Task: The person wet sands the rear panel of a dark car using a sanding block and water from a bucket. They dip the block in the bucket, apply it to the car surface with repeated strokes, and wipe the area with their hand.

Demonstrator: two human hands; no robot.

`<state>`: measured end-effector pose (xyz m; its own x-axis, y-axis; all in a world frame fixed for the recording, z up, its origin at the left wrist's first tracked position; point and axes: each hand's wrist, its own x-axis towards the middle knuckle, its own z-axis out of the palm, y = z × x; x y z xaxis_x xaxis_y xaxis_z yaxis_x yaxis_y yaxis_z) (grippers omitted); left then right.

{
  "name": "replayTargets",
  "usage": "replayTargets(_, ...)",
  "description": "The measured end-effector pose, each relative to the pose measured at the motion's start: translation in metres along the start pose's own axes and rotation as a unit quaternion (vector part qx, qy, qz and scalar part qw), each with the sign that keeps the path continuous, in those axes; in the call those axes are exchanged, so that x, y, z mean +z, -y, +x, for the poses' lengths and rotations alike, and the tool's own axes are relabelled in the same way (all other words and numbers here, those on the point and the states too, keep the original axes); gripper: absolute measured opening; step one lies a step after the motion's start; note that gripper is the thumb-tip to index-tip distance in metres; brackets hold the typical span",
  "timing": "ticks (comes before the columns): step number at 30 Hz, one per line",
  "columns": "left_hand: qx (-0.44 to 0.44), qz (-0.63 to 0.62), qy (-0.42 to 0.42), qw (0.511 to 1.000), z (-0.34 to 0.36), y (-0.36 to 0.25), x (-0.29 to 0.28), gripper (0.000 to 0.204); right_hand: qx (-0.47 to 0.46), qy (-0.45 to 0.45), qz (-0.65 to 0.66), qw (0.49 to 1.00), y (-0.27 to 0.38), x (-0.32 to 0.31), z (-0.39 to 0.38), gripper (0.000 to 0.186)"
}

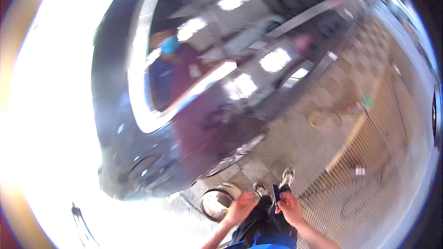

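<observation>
My right hand (290,206) is closed round a thin, dark, flat object (276,192), seen nearly edge-on; its kind is unclear. My left hand (242,207) is held just to the left of it, in front of my dark trousers, its fingers smeared by motion. Below that hand stands a round, light-coloured bucket (203,201) on the floor; I cannot make out its contents. A dark, shiny car (217,133) fills the space ahead and to the left, with neither hand touching it. Bright lights and a person are mirrored in its side.
My shoes (288,175) stand on a ribbed, checkered floor (318,157). A yellow loop, perhaps a hose (316,121), lies farther right, near a small green thing (368,101). A small pale pink item (360,171) rests on the floor at right. Glare washes out the left side.
</observation>
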<state>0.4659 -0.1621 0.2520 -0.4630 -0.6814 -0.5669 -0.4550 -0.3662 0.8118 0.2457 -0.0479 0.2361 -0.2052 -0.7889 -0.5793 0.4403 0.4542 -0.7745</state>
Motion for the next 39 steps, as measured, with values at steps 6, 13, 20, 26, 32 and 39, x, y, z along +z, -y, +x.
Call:
replayTargets(6, -0.035, -0.297, -0.154, 0.942, -0.049, -0.067, 0.02, 0.025, -0.026, 0.171, -0.047, 0.984, 0.055, 0.089, 0.008, 0.021)
replayTargets(13, 0.049, -0.397, -0.403, 0.823, -0.096, -0.089, -0.088, 0.017, -0.118, 0.312, -0.232, 0.914, 0.114, 0.148, 0.019, 0.035)
replayTargets(20, 0.163, -0.364, -0.547, 0.736, -0.164, -0.073, -0.368, 0.003, -0.111, 0.199, -0.619, 0.751, 0.037, -0.018, 0.103, 0.013)
replayTargets(26, 0.12, -0.392, -0.59, 0.695, -0.169, -0.057, -0.582, 0.023, 0.265, -0.051, -0.571, 0.775, 0.005, -0.087, 0.061, 0.015)
replayTargets(32, 0.024, -0.292, -0.617, 0.731, -0.162, -0.023, -0.713, 0.025, 0.259, -0.064, -0.429, 0.863, -0.038, -0.028, 0.016, 0.015)
replayTargets(39, 0.168, -0.226, -0.682, 0.675, -0.164, -0.013, -0.66, 0.016, 0.199, -0.056, -0.32, 0.924, -0.058, -0.071, -0.021, 0.028)
